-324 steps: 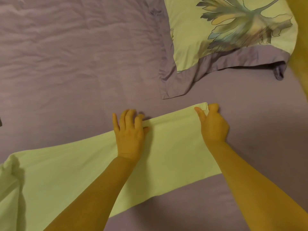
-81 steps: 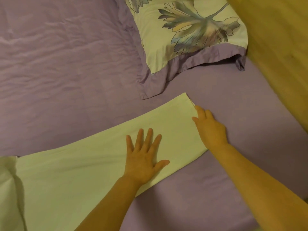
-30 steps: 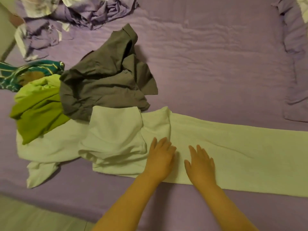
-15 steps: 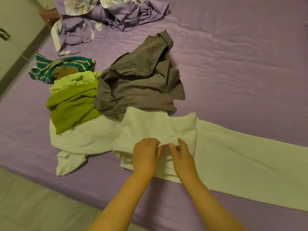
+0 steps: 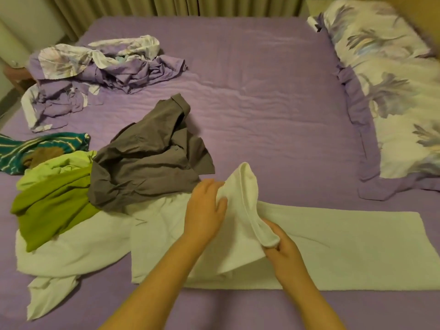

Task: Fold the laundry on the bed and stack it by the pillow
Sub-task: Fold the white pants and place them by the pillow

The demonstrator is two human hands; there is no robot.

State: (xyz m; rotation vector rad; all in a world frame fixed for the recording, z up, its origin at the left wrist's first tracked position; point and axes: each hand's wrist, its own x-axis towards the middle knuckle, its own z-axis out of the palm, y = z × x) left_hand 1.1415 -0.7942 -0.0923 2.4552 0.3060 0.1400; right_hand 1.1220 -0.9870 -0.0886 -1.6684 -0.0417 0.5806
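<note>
Garment in hand: long pale cream cotton garment (image 5: 333,246), spread flat across the near part of the purple bed sheet (image 5: 262,96), its folded length running away to the right of both hands.
Raised part: one end of the cream garment is lifted into a rounded peak between the two hands, its thick hemmed edge curving from the top of the peak down to the right hand.
Left hand (image 5: 204,210): back of the hand toward the camera, fingers (image 5: 209,186) curled onto the left flank of the raised cloth, thumb pressed on the fabric; they grip it.
Right hand (image 5: 283,248): lower and nearer, fingers (image 5: 273,254) closed together on the bottom end of the hemmed edge, the cloth bulging just above them.
Left of the fingers: crumpled grey button shirt (image 5: 147,158) lying partly on the cream garment; beyond it a bunched lime and olive green top (image 5: 52,201), then a teal striped cloth (image 5: 42,144).
Far left: rumpled heap of purple and floral bed linen (image 5: 95,75).
Right of the fingers: floral pillow with purple border (image 5: 392,91), well apart from the hands, at the bed's far right.
Behind the bed: beige curtain (image 5: 166,5).
</note>
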